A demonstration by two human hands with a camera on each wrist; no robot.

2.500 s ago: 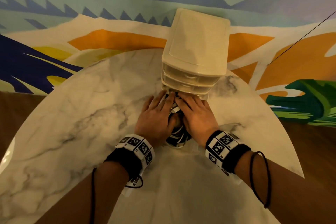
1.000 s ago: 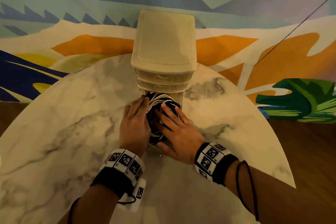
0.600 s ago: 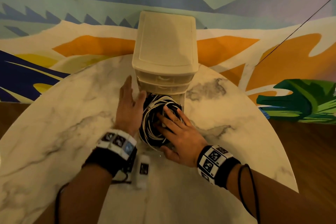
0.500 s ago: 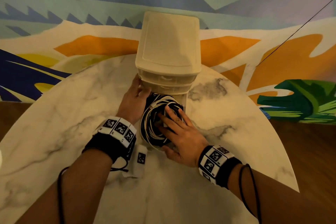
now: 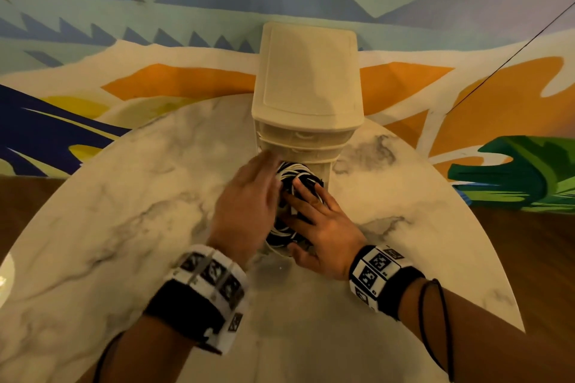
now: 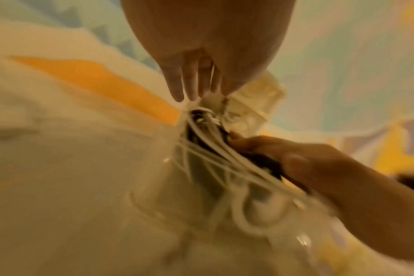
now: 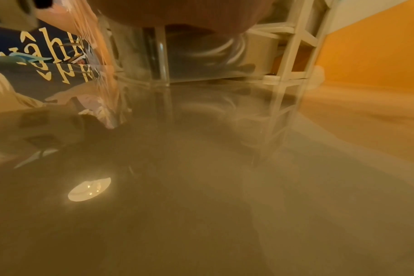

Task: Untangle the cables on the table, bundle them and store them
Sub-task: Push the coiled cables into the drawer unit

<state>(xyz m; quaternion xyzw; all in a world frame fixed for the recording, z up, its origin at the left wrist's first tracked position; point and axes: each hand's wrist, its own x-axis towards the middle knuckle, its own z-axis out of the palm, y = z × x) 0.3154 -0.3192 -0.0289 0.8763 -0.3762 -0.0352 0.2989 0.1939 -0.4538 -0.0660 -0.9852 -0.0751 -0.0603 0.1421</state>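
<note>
A bundle of black and white cables [image 5: 295, 172] lies coiled in the clear bottom drawer [image 6: 158, 177], which is pulled out of the cream drawer unit [image 5: 308, 87]. My right hand [image 5: 314, 211] presses flat on the coil with its fingers spread. Blurred with motion, my left hand [image 5: 258, 183] lies over the left side of the drawer, fingers straight. In the left wrist view its straight fingers [image 6: 191, 84] point at the far end of the cables [image 6: 208, 145], and the right hand [image 6: 296, 162] rests on them. White cable loops [image 7: 225, 50] show through the drawer wall.
The drawer unit stands at the back of the round marble table [image 5: 124, 227]; its two upper drawers are closed. A painted wall [image 5: 155, 25] rises right behind it. The unit's white frame [image 7: 293, 61] stands to the right of the open drawer.
My left hand left the unit's left front corner and came back down over the left side of the drawer. The right hand stayed pressed on the coil.
</note>
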